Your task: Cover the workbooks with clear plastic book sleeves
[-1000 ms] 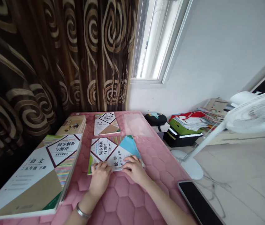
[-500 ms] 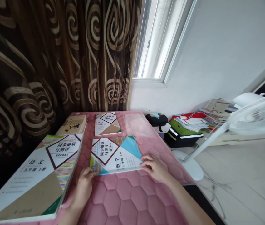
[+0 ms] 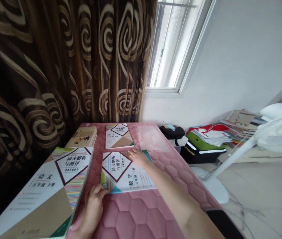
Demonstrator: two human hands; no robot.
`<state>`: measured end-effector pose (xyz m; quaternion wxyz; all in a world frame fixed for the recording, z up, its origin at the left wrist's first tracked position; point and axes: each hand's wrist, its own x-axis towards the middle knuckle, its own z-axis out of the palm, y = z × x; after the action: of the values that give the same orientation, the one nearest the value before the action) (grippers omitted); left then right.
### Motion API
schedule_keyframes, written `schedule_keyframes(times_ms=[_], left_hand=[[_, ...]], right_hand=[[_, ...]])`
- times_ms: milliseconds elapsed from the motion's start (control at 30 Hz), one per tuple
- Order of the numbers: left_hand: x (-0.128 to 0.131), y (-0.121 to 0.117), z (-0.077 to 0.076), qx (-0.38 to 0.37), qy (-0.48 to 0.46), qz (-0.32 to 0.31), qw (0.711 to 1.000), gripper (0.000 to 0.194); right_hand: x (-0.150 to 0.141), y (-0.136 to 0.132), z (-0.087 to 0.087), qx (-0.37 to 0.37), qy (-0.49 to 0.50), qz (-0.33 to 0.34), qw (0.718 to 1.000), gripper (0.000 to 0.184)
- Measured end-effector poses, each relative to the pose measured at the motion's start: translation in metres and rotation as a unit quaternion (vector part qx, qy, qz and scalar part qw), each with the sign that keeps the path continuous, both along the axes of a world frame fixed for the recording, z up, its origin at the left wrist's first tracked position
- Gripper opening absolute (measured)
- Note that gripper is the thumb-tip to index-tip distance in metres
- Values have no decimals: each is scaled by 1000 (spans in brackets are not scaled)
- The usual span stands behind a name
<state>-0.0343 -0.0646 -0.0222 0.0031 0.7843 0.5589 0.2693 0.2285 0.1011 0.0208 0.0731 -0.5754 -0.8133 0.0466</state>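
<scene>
Both hands at a closed book, its placing seemingly partway done.
The left hand [image 3: 94, 200] is curled at the near left corner of the middle book [image 3: 124, 174], thumb and forefinger close together; whether they pinch it, I cannot tell. The right hand [image 3: 139, 157] is loosely spread, fingers reaching over the far edge, forearm slanting across the right end. The middle book lies flat on the pink table cover [image 3: 133, 212], front up, its print turned sideways. With both hands there, handling looks unfinished; opening it is not yet done. Just beyond lies a smaller-looking book [image 3: 118, 137]; to the left are a large book [image 3: 48, 191] and a brown stack [image 3: 82, 136], all untouched. A clear sheet [image 3: 152, 137] lies at the far right.
</scene>
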Motion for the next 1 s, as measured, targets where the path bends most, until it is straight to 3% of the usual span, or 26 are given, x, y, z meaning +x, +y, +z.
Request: schedule_keyframes(times_ms=[200, 367, 533, 600, 767, 900, 1000], left_hand=[[4, -7, 15, -49, 49, 60, 996, 60], [13, -13, 33, -62, 112, 105, 986, 53], [34, -5, 37, -43, 178, 158, 970, 51], [47, 6, 39, -62, 196, 178, 962, 47], [78, 55, 39, -111, 198, 170, 959, 42], [89, 97, 33, -145, 152, 156, 965, 47], [92, 112, 30, -107, 115, 133, 979, 48]], right_hand=[[3, -7, 8, 0, -16, -40, 999, 41], [29, -38, 8, -15, -20, -92, 995, 37], [61, -77, 1, -75, 14, -145, 986, 37], [67, -93, -3, -94, 32, -167, 981, 41], [60, -125, -8, -46, 20, -204, 978, 46], [45, -132, -9, -53, 39, -263, 962, 48], [39, -130, -9, -52, 50, -297, 952, 49]])
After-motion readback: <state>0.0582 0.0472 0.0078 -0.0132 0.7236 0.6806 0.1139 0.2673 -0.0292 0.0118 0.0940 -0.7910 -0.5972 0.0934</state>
